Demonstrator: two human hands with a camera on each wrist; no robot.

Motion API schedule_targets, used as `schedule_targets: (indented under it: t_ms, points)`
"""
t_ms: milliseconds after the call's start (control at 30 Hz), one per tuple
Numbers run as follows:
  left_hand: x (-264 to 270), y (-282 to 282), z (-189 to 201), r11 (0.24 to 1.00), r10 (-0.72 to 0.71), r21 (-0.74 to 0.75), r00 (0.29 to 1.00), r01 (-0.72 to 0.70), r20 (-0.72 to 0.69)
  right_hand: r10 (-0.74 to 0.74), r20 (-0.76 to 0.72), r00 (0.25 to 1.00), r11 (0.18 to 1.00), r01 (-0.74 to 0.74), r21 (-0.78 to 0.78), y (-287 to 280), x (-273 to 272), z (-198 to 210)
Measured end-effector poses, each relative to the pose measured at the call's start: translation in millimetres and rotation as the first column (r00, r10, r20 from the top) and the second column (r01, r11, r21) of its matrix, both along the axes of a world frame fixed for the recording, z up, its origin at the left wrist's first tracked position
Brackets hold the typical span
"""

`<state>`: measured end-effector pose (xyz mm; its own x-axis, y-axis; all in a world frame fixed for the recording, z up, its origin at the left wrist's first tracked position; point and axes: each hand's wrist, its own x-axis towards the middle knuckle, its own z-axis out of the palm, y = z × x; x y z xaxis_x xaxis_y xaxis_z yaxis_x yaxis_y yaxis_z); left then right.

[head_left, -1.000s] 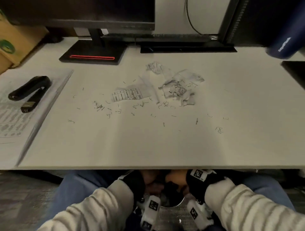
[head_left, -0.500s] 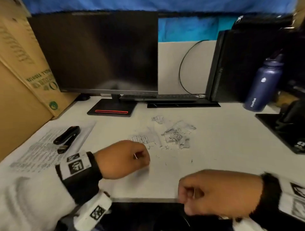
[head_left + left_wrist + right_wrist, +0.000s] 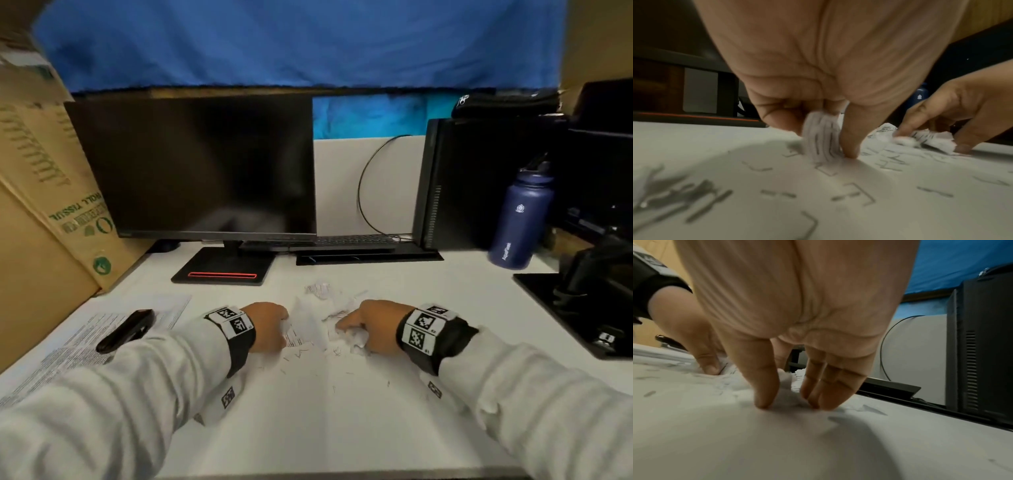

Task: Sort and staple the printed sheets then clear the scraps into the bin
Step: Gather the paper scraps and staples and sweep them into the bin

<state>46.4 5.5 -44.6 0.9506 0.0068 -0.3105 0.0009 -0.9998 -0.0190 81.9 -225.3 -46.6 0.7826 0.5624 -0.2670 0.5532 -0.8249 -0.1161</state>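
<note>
Torn paper scraps and loose staples lie in the middle of the white desk. My left hand is at the pile's left side and pinches a printed scrap between thumb and fingers. My right hand is at the right side, thumb and fingers curled round crumpled scraps on the desk. A black stapler lies on the printed sheets at the left. The bin is out of view.
A dark monitor on its stand and a keyboard are behind the pile. A black computer tower, blue bottle and black tray are at the right. Cardboard boxes line the left.
Both hands have come up from the bin under the desk's front edge and reached forward to the scrap pile, where they now take hold of scraps. The head view has tilted up.
</note>
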Motion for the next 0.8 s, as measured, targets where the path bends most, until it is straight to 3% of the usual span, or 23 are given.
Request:
schedule_targets:
  t_ms: [133, 233, 367, 433, 567, 633, 800]
  points:
    - [2.8, 6.9, 4.9, 1.000, -0.015, -0.006, 0.999, 0.016, 0.034, 0.007, -0.003, 1.000, 0.998, -0.007, 0.069, 2.1, 0.7, 5.8]
    - [6.5, 13.6, 22.4, 1.000, 0.015, -0.021, 0.996, -0.013, 0.088, -0.025, 0.030, 0.999, 0.979, 0.019, 0.204, -8.2, 8.2, 19.5]
    - [21.6, 15.6, 44.6, 0.992, 0.041, -0.125, 0.995, -0.029, 0.096, -0.152, -0.022, 0.988, 0.901, 0.147, 0.408, -27.9, 25.9, 43.8]
    - [30.6, 8.9, 46.5, 0.989, 0.067, -0.135, 0.993, -0.054, 0.093, -0.229, -0.072, 0.971, 0.879, 0.238, 0.414, -33.1, 37.1, 48.9]
    - [48.6, -15.5, 33.9, 0.989, 0.103, -0.104, 0.995, -0.102, 0.001, -0.343, -0.065, 0.937, 0.896, 0.347, 0.276, -26.3, 53.2, 45.6]
    - [56.2, -28.5, 23.0, 0.986, 0.129, -0.100, 0.991, -0.131, -0.026, -0.347, -0.042, 0.937, 0.927, 0.350, 0.134, -16.1, 54.5, 39.5]
    - [71.9, -32.0, -12.9, 0.991, 0.028, 0.134, 1.000, -0.028, 0.001, -0.262, -0.024, 0.965, 0.956, 0.256, -0.144, 7.5, 64.0, 13.7]
